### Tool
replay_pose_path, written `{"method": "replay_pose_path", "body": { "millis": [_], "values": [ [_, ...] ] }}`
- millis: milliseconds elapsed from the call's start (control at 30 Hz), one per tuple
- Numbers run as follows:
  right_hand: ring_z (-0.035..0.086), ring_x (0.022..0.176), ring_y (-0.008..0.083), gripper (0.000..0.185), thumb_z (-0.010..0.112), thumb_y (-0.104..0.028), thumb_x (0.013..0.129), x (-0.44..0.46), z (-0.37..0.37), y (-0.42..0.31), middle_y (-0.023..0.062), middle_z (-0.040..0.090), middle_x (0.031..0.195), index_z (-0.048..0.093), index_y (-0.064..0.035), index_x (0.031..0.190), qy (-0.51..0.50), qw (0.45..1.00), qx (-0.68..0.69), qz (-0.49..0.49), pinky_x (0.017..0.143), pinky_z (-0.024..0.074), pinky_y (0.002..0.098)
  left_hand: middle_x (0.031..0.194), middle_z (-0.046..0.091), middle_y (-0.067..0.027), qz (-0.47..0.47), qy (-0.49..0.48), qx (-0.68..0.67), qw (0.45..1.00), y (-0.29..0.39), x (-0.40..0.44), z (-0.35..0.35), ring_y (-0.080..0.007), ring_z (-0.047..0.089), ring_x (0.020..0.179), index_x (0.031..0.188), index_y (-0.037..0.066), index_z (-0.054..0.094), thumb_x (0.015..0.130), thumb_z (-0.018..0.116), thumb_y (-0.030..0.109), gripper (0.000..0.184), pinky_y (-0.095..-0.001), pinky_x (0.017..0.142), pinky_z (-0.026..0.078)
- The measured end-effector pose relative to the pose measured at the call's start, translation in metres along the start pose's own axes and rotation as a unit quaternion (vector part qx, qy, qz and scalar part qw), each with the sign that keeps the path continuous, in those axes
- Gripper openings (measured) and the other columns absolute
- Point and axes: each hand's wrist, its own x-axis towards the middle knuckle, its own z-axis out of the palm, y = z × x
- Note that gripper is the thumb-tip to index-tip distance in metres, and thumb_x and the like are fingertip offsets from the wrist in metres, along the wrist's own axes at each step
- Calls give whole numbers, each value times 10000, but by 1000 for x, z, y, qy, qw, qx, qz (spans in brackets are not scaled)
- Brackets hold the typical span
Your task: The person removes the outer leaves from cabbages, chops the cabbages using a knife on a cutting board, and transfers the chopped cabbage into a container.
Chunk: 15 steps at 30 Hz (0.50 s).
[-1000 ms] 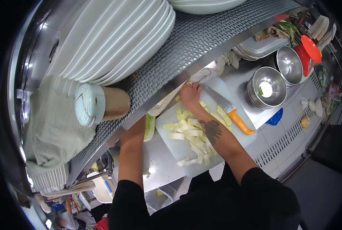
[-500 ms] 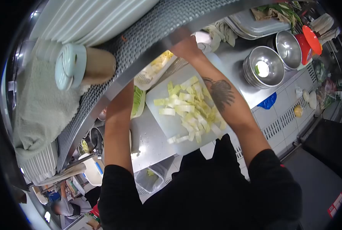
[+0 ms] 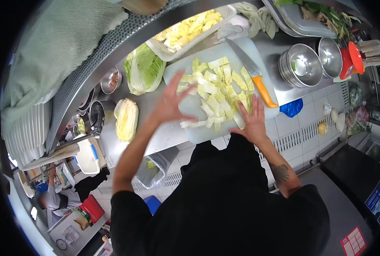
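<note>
Pieces of cut napa cabbage lie heaped on a pale cutting board. My left hand hovers by the board's left side with fingers spread, slightly blurred, holding nothing. On the near right side of the heap, my right hand has its fingers apart, with fingertips at the cabbage pieces. A knife with an orange handle rests on the board's right part, blade pointing away. Beyond the board, a white plastic basket holds more cut cabbage. Left of the board are a leafy cabbage and a smaller cabbage.
Stacked steel bowls stand at the right. A metal shelf with a towel overhangs the left. Below the counter's near edge is a lined bin. Another person is at the far lower left.
Both hands have come back from under the shelf near the basket to the cutting board. The view has shifted, showing the knife, basket and whole cabbages more fully.
</note>
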Motion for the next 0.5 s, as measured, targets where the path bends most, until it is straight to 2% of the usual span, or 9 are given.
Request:
{"method": "replay_pose_path", "body": {
  "millis": [67,200,233,267,300,333,400,433,500],
  "values": [
    [130,1431,527,1125,829,-584,618,11,12,1,340,100,1554,306,-183,1530,16,1000,-22,-11,1144,202,586,1566,53,-335,-31,11,-44,998,0,-51,53,-515,83,1457,1495,242,388,436,859,694,1244,-607,1152,190],
    [120,1443,504,1104,761,-658,655,64,25,2,308,83,1574,282,-206,1542,51,998,1,-38,1146,172,586,1553,62,-361,-121,83,16,989,22,-60,114,-511,86,1458,1543,180,256,426,840,718,1371,-626,1145,160],
    [120,1447,496,1085,747,-660,675,76,25,-2,298,84,1578,279,-207,1542,45,998,6,-39,1149,161,584,1545,85,-367,-146,130,35,980,24,-54,124,-499,86,1461,1550,128,211,439,831,722,1404,-625,1143,152],
    [120,1450,487,1065,733,-662,695,87,25,-2,288,85,1581,276,-208,1543,37,998,11,-43,1151,149,582,1541,92,-368,-190,152,24,970,27,-49,131,-497,88,1461,1548,118,211,475,838,687,1367,-625,1141,157],
    [137,1453,462,874,656,-605,818,96,31,2,263,118,1586,327,-207,1522,50,994,68,-69,1156,130,571,1538,100,-370,-233,173,15,957,30,-43,133,-495,89,1461,1546,107,212,511,845,652,1330,-626,1140,162],
    [145,1452,459,809,629,-575,850,104,29,3,263,128,1584,348,-205,1512,52,993,69,-77,1155,133,571,1534,108,-371,-274,193,7,942,35,-38,133,-493,91,1460,1545,97,212,547,852,617,1294,-626,1138,167],
    [160,1448,453,683,575,-516,914,116,26,5,263,148,1581,389,-201,1491,57,992,69,-91,1151,139,570,1541,113,-361,-264,196,-62,942,54,-29,135,-490,62,1465,1544,78,195,648,821,494,1169,-624,1147,120],
    [174,1446,445,592,535,-482,948,122,26,3,265,225,1552,447,-191,1456,81,992,64,-67,1146,151,559,1544,115,-356,-259,199,-97,940,64,-22,139,-489,48,1467,1544,69,186,699,806,433,1109,-623,1152,96],
    [212,1427,437,566,531,-461,955,125,30,-3,265,283,1513,465,-186,1444,57,994,73,-52,1139,161,557,1549,115,-348,-305,234,-105,917,83,-5,150,-484,39,1470,1547,67,179,754,743,347,1012,-605,1160,65]
  ]
}}
